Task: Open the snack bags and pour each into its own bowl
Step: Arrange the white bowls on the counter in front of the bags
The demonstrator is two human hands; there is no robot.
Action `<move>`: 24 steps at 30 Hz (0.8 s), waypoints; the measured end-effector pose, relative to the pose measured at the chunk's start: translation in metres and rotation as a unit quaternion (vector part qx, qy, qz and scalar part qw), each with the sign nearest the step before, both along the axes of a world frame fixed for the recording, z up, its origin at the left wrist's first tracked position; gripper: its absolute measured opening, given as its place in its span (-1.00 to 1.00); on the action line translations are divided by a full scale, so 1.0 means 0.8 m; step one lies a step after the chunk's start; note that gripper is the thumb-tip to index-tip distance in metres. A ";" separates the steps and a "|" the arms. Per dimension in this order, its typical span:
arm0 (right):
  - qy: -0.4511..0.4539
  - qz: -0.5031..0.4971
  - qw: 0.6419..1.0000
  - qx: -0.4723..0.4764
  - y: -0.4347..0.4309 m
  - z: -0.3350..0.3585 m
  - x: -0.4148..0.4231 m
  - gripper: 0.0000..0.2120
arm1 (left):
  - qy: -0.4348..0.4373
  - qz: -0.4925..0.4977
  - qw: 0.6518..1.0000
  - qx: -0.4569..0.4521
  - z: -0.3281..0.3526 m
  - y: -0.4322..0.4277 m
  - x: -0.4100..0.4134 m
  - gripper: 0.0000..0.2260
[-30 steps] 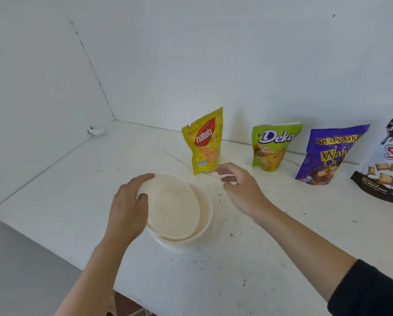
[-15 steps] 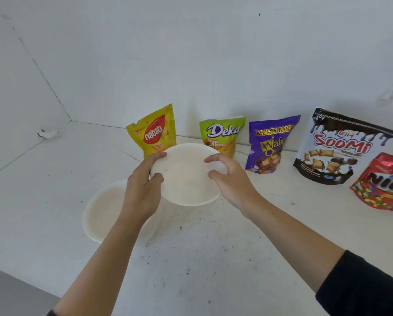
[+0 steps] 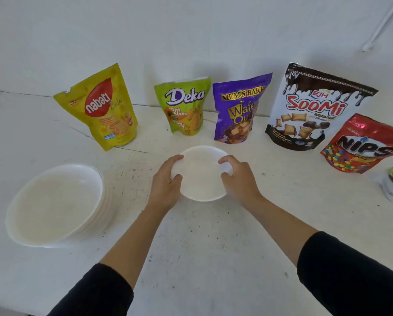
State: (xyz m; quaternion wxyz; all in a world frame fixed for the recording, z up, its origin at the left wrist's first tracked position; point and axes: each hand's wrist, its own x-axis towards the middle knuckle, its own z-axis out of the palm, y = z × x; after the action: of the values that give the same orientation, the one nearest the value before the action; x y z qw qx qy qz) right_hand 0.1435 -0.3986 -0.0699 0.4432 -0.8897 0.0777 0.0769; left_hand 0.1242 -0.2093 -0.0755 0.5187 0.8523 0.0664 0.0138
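A person's left hand [image 3: 165, 181] and right hand [image 3: 238, 179] grip opposite edges of a white bowl [image 3: 202, 176] just nearer than the Deka bag [image 3: 184, 106] and Mum's Bakery wafer bag [image 3: 238, 108]; pushed farther, it could topple them.

bowl [image 3: 202, 176] lifted off stack [image 3: 54, 201], carried rightward

Glossy foil-like plastic snack bags [image 3: 241, 108] stand behind smooth, matt white bowls [image 3: 54, 201] on a speckled, scuffed white-painted table [image 3: 202, 258].
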 end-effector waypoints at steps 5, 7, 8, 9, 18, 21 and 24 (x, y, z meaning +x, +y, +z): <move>-0.008 -0.004 1.000 0.000 -0.005 -0.018 -0.004 -0.58 | 0.007 -0.006 1.000 0.015 -0.012 0.000 0.003 -0.54; -0.020 0.012 1.000 -0.010 -0.006 -0.016 -0.002 -0.63 | 0.014 -0.021 0.999 0.031 -0.009 0.002 0.008 -0.56; -0.028 0.020 0.999 -0.020 -0.006 -0.014 0.000 -0.66 | 0.013 -0.034 0.999 0.040 -0.006 0.004 0.010 -0.56; -0.037 0.024 0.999 -0.031 -0.005 -0.011 0.002 -0.68 | 0.011 -0.047 0.998 0.050 -0.001 0.006 0.013 -0.55; -0.179 0.091 0.979 0.037 0.054 0.098 0.014 -0.73 | -0.090 -0.027 0.991 0.094 0.125 0.060 -0.006 -0.79; -0.176 0.140 0.969 0.100 0.101 0.137 0.006 -0.77 | -0.119 0.017 0.987 0.104 0.169 0.099 -0.033 -0.88; -0.158 0.201 0.957 0.138 0.155 0.153 -0.010 -0.81 | -0.122 0.059 0.984 0.114 0.188 0.146 -0.066 -0.92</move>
State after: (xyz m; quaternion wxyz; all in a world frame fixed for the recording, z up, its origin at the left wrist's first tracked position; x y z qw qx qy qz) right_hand 0.1359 -0.2748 0.0523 0.5438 -0.8180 -0.1847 0.0326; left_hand 0.0710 -0.0921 0.0747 0.4202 0.8925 0.0510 0.1558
